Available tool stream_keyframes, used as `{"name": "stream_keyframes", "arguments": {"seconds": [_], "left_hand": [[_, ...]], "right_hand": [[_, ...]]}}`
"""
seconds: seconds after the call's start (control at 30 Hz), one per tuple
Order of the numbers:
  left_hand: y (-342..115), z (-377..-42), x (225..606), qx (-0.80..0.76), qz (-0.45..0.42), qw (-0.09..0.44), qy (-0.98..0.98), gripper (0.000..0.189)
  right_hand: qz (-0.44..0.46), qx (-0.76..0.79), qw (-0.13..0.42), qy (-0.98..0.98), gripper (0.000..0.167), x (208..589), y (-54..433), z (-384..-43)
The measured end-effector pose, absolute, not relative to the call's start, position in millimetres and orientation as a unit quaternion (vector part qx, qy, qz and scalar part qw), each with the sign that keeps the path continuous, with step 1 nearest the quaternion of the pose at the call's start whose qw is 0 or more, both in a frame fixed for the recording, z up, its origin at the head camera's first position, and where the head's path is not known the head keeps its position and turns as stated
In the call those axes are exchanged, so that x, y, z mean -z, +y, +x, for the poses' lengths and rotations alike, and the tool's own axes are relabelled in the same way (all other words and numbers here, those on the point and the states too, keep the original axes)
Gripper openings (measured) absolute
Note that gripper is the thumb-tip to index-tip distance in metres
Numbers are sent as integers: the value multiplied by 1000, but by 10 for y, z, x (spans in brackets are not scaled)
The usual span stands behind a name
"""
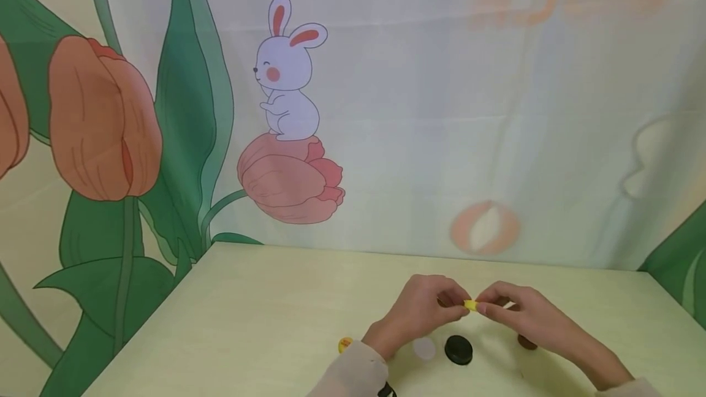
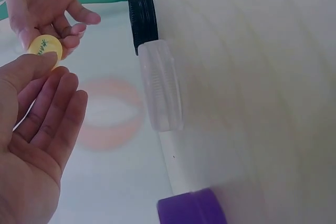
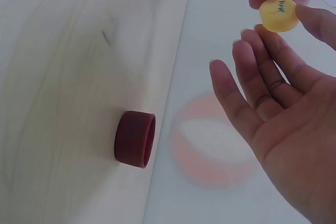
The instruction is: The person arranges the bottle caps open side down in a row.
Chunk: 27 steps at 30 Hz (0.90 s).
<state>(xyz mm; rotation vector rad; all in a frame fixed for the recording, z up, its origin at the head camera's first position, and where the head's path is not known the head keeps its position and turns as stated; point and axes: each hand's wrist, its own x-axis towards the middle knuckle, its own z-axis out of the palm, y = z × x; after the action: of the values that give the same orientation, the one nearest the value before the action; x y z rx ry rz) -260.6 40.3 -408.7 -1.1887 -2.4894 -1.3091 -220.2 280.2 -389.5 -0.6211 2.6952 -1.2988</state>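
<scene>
A small yellow bottle cap (image 1: 470,305) with dark markings on its top is up above the table, between my two hands. My left hand (image 1: 421,305) pinches one side of it with thumb and index finger. On the opposite edge, the thumb and index fingertip of my right hand (image 1: 524,308) hold it too, while its other fingers spread loosely in the right wrist view. Below the hands lie a black ribbed cap (image 1: 459,350) and a whitish translucent cap (image 1: 424,348). A dark red cap (image 3: 134,139) is under the right hand, partly covered by it in the head view.
A yellow-orange printed cap (image 1: 345,344) shows beside the left sleeve. In the left wrist view a purple cap (image 2: 191,208) stands at the bottom edge. The pale table (image 1: 265,311) ends at a curtain (image 1: 397,139) printed with tulips and a rabbit.
</scene>
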Motion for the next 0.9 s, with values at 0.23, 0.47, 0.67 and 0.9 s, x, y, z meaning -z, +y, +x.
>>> {"name": "stream_keyframes", "arguments": {"seconds": [0.23,0.47,0.67,0.9], "left_hand": [[363,-2604,4097,464,-374,33,-803,8],[342,-2617,4119,469,-369,30,-802,9],[337,-2613,4121,465,-371,31,-803,11],[324,-2590,4107,474,-391,31,-789,33]], "right_hand": [[-188,425,13,885,23,3887,2793,-2177],[-187,452,12,872,19,3895,2762,-2155],[-185,464,18,866,18,3909,2763,-2141],[-185,468,13,864,20,3895,2754,-2125]]}}
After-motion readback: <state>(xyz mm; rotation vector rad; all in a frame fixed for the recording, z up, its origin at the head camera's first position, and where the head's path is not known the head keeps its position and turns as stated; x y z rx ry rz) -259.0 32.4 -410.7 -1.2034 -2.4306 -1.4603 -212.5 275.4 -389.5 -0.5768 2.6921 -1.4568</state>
